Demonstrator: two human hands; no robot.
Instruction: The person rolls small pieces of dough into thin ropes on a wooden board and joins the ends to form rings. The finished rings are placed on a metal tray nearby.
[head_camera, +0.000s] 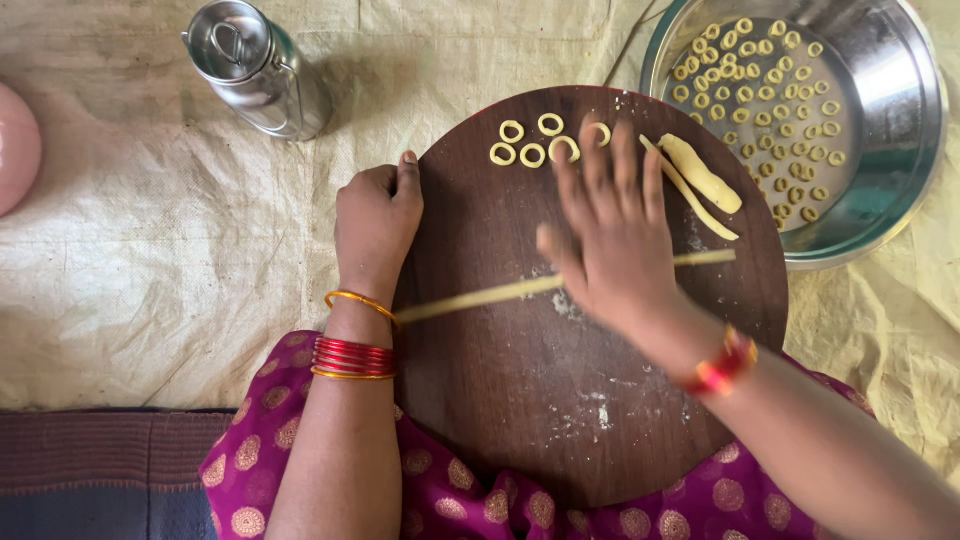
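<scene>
Here, head view: a thin dough rope (480, 297) lies across mid-frame on the round wooden board (500, 400). The right hand (610, 235), open and flat, fingers spread, presses on its middle. The left hand (375, 215), curled into a loose fist, steadies the board's left edge. The rope looks soft, light and easily torn; best handled with flat palms. Small dough rings (530, 140) sit at upper centre, with more in the steel pan (890, 90) at upper right.

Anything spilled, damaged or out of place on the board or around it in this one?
Nothing stands out. Flour smears on the round wooden board suit the dough rope under the right hand. Dough rings sit grouped; the steel basin and steel can stand upright.
</scene>
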